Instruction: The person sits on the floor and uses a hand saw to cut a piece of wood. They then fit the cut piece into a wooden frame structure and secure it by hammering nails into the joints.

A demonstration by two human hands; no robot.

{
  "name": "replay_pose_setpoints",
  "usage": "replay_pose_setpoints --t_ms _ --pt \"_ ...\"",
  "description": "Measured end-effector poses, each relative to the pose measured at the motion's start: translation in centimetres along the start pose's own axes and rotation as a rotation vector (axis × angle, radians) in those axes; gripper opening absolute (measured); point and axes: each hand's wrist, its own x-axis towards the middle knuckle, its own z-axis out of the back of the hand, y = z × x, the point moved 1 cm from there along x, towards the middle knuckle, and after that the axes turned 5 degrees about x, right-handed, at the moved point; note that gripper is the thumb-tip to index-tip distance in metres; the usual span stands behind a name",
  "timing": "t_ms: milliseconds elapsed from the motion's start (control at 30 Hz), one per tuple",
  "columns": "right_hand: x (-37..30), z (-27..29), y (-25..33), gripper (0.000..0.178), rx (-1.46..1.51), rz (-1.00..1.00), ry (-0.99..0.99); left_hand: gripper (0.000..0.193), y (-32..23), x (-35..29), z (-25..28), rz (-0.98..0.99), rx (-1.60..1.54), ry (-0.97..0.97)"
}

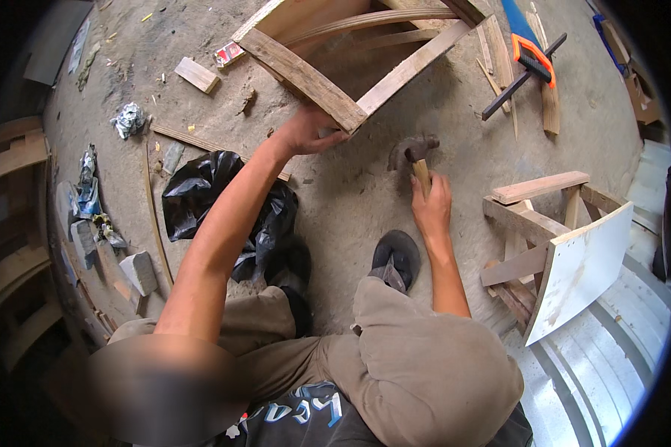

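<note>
My left hand (311,132) grips a wooden frame (306,78) at its near corner, with the fingers partly hidden beneath the beam. Rough wooden bars make up the frame, which stands tilted at the top of the view. A claw hammer (420,173) is in my right hand (432,201), held by its wooden handle. Its dark metal head is a little blurred and sits below and right of the frame's corner, apart from it.
At right stands a small wooden stool (529,217) tipped over, its white board (583,268) facing sideways. A handsaw (533,59) with an orange handle lies on wood strips. Beside my left arm is a black plastic bag (201,186). A wood block (197,74) lies farther off.
</note>
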Motion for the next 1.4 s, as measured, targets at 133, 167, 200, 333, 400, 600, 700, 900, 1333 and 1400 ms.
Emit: replay_pose_setpoints --t_ms 133,167,200,333,400,600,700,900,1333,1400 --pt "-2.2 0.2 3.1 0.036 0.428 -0.042 0.069 0.027 0.7 0.4 -0.7 -0.044 0.014 0.036" --pt "-3.0 -0.5 4.1 0.036 0.581 -0.084 0.077 0.027 0.9 0.2 -1.0 -0.029 0.0 0.033" --pt "-3.5 -1.9 4.8 0.036 0.567 -0.039 0.086 0.027 1.3 -0.7 -0.7 0.004 0.004 0.03" --pt "-2.3 -2.8 6.5 0.037 0.403 0.034 0.087 0.039 1.2 -0.3 -0.2 -0.03 0.024 0.071" --pt "-2.5 -3.3 7.3 0.037 0.506 0.046 0.012 0.04 0.7 -0.1 -0.2 -0.025 0.004 0.07" --pt "-2.5 -3.8 7.8 0.037 0.548 0.03 0.063 0.041 0.2 -0.2 0.1 -0.092 0.126 0.0" --pt "-2.7 -4.7 8.2 0.036 0.572 0.156 -0.006 0.028 1.2 -0.9 -0.3 0.037 -0.046 0.05" --pt "-1.8 -2.6 9.0 0.036 0.473 0.039 0.081 0.029 0.9 0.0 -0.7 -0.037 -0.009 0.02" --pt "-2.6 -4.3 6.0 0.04 0.539 -0.04 0.038 0.051 1.3 -0.5 -0.7 -0.015 0.123 0.12" --pt "-2.4 -4.3 5.7 0.039 0.536 -0.076 0.035 0.053 1.1 -0.5 -0.5 -0.01 0.172 0.142"
